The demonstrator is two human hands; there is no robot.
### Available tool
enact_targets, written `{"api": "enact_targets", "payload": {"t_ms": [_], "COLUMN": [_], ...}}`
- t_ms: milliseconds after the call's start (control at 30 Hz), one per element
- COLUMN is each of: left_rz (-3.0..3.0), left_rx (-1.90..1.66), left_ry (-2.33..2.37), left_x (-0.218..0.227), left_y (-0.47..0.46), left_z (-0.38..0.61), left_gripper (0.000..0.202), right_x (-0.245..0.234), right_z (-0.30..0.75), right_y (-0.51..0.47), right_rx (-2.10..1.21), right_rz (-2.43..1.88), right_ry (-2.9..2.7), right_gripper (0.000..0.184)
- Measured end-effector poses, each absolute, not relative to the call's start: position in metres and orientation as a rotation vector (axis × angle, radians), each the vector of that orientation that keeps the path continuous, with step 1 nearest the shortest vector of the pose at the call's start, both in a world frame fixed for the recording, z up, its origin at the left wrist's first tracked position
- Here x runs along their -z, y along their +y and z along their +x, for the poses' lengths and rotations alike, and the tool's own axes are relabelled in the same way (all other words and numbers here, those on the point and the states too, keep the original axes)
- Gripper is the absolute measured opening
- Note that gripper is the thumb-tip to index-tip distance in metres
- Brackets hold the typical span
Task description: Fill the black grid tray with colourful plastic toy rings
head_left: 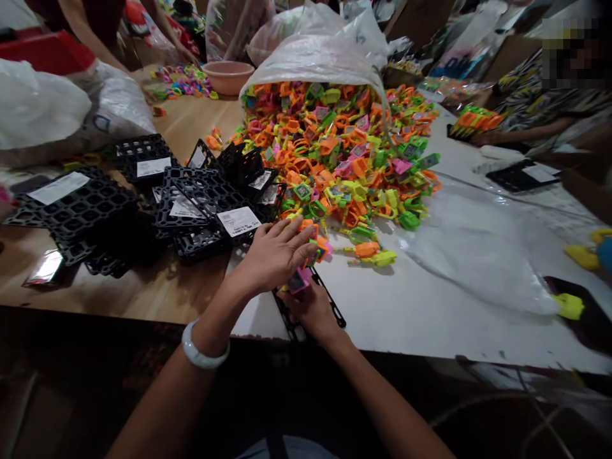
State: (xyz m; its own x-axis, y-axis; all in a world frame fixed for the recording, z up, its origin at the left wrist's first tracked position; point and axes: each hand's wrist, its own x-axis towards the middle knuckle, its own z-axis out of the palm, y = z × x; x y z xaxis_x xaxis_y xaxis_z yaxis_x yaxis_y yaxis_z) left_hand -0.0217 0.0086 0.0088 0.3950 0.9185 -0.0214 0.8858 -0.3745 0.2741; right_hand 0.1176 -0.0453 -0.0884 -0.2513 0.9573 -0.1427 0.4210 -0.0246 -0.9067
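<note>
A light brown wooden tabletop (191, 127) meets a white tabletop (430, 319) along a straight seam. Brown cardboard boxes (415, 19) crowd the far side. The floor beneath the near edge lies in deep shadow.

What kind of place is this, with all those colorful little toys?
Probably a small workshop where toys get packed by hand. A big plastic sack spills a heap of colorful toy pieces onto the table, labeled black trays lie stacked nearby, and other people sit working around it.
</note>
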Motion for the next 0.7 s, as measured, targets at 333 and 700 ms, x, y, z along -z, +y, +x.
{"api": "enact_targets", "payload": {"t_ms": [333,700], "left_rz": [2.389,2.350], "left_rx": [-0.171,-0.532], "left_ry": [1.591,1.663], "left_x": [-0.013,-0.001], "left_y": [0.008,0.005], "left_z": [-0.020,-0.018], "left_gripper": [0.056,0.051], "right_x": [0.091,0.083], "right_z": [0.106,0.206], "right_y": [-0.042,-0.017], "right_rx": [-0.862,-0.296], "right_rz": [-1.446,-1.920], "right_ry": [-2.167,-1.864], "right_gripper": [0.021,0.027]}}
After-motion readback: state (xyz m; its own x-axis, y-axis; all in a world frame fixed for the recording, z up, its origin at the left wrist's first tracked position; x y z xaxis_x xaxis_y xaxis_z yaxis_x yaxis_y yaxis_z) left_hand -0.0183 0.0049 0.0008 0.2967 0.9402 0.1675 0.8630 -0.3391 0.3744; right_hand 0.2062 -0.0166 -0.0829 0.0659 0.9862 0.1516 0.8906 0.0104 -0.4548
